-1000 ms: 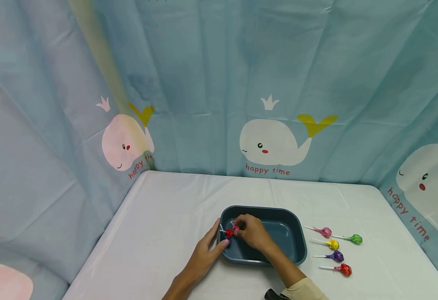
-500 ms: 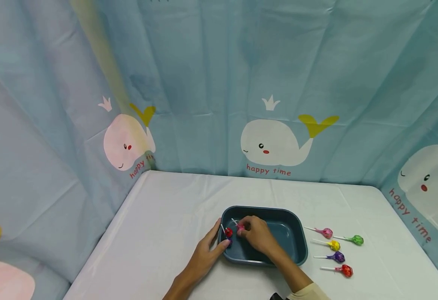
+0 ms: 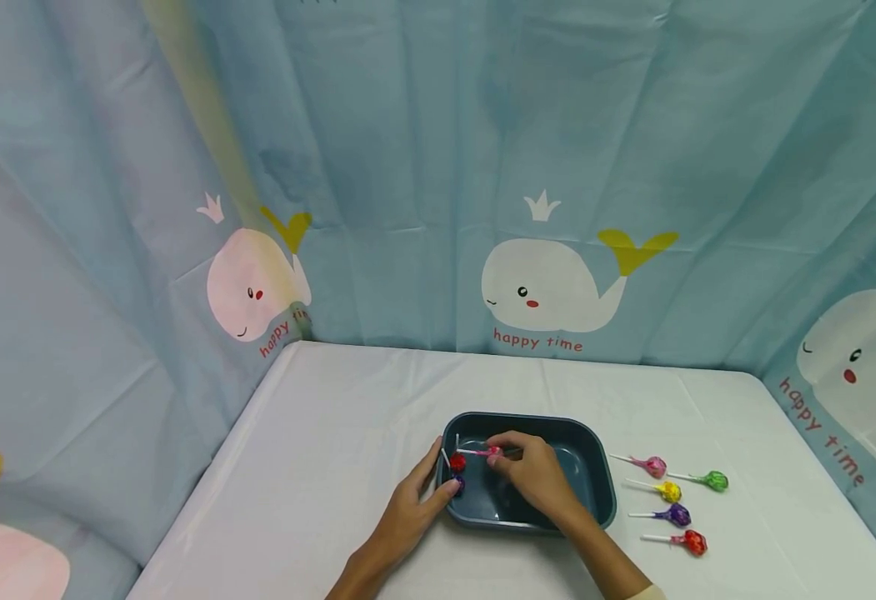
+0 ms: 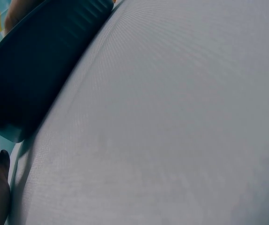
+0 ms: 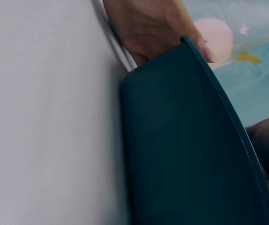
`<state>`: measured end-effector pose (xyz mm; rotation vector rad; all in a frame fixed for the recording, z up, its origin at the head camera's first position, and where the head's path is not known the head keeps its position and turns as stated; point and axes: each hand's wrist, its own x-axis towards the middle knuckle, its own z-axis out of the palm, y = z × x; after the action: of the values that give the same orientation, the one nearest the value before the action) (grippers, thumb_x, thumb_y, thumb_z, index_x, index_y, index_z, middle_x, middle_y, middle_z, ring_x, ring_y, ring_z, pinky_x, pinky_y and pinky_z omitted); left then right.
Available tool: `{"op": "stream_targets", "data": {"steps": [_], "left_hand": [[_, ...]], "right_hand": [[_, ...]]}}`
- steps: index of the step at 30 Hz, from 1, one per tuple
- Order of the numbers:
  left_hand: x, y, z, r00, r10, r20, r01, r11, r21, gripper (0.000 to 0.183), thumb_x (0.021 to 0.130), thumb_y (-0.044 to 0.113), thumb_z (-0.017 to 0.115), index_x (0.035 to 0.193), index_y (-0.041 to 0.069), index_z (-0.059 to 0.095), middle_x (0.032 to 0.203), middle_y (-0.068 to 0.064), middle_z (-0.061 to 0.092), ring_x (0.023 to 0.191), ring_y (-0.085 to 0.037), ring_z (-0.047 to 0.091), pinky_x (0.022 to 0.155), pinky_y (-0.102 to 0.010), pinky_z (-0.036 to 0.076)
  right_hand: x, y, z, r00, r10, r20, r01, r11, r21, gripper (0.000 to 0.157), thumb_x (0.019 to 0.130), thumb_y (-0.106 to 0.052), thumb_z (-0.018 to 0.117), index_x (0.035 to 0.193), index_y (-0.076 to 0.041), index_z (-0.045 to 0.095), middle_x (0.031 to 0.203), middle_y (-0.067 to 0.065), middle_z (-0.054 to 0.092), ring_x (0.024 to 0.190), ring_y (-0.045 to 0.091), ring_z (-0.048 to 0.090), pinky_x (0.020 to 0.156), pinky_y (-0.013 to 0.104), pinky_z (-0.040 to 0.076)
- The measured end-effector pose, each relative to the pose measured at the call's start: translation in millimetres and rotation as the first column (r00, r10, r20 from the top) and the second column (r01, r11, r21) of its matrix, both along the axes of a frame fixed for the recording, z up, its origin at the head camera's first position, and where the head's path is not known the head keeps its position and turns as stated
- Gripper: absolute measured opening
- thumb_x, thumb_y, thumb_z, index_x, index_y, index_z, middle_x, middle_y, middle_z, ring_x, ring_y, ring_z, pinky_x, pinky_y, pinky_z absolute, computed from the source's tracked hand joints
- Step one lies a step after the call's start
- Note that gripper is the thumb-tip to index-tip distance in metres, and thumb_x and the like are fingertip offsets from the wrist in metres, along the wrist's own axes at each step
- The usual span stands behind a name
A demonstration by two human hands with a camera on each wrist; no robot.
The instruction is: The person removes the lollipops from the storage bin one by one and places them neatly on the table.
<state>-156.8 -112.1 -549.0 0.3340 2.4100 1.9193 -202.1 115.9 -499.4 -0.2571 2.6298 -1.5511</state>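
A dark blue-green tray (image 3: 576, 475) sits on the white table. My left hand (image 3: 407, 508) grips its left side; in the right wrist view the left thumb (image 5: 207, 52) hooks over the rim while the fingers lie along the outer wall. Over the inside of the tray, my right hand (image 3: 535, 471) pinches a pink lollipop (image 3: 493, 452) by its wrapped head, the white stick pointing left. A red lollipop (image 3: 457, 462) and a purple lollipop (image 3: 458, 484) lie along the tray's left end, close by the left thumb, which partly covers the purple one.
Right of the tray several lollipops lie loosely in a column, sticks leftward: pink (image 3: 653, 466), green (image 3: 715, 480), yellow (image 3: 668, 492), purple (image 3: 678, 515) and red (image 3: 694, 542). A blue curtain (image 3: 422, 167) with printed whales hangs behind the table.
My right hand has drawn the pink lollipop rightward, away from the red one, and its stick has turned to lie nearly level. The left hand stays on the tray.
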Motion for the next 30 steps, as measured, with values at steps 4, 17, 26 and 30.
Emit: {"op": "stream_targets", "data": {"steps": [4, 17, 26, 30], "left_hand": [[-0.5, 0.5, -1.0, 1.0, 0.001, -0.014, -0.001, 1.0, 0.001, 0.074, 0.106, 0.027, 0.067, 0.169, 0.017, 0.03, 0.173, -0.001, 0.032, 0.16, -0.023, 0.026, 0.119, -0.011, 0.019], [-0.3, 1.2, -0.2, 1.0, 0.016, -0.008, -0.017, 0.999, -0.033, 0.074, 0.106, 0.03, 0.067, 0.169, 0.014, 0.03, 0.173, 0.0, 0.032, 0.161, -0.024, 0.026, 0.128, -0.03, 0.021], [-0.4, 0.4, -1.6, 1.0, 0.009, -0.019, -0.01, 0.999, -0.048, 0.074, 0.107, 0.03, 0.066, 0.169, 0.012, 0.029, 0.173, -0.001, 0.031, 0.161, -0.027, 0.025, 0.128, -0.035, 0.022], [-0.2, 0.8, -0.7, 1.0, 0.008, -0.013, -0.009, 0.999, -0.046, 0.074, 0.107, 0.03, 0.066, 0.169, 0.014, 0.029, 0.173, 0.0, 0.031, 0.161, -0.026, 0.024, 0.128, -0.037, 0.022]], "right_hand": [[2.7, 5.7, 1.0, 0.999, -0.043, -0.014, 0.044, 0.999, 0.009, 0.019, 0.094, -0.015, 0.083, 0.113, -0.014, 0.081, 0.105, 0.002, 0.077, 0.089, 0.017, 0.073, 0.077, 0.035, 0.063], [11.7, 20.7, 8.7, 0.994, -0.102, 0.03, 0.102, 0.995, 0.002, 0.023, 0.096, -0.016, 0.081, 0.118, -0.016, 0.08, 0.107, 0.0, 0.076, 0.091, 0.016, 0.073, 0.081, 0.034, 0.064], [17.2, 35.1, 12.4, 0.991, -0.136, -0.015, 0.136, 0.99, 0.027, 0.022, 0.094, -0.019, 0.083, 0.115, -0.018, 0.081, 0.113, -0.001, 0.076, 0.101, 0.016, 0.073, 0.086, 0.03, 0.06], [19.7, 42.3, 13.6, 0.988, -0.15, -0.033, 0.151, 0.988, 0.034, 0.021, 0.094, -0.021, 0.083, 0.115, -0.019, 0.08, 0.113, -0.001, 0.076, 0.102, 0.016, 0.073, 0.086, 0.027, 0.06]]}}
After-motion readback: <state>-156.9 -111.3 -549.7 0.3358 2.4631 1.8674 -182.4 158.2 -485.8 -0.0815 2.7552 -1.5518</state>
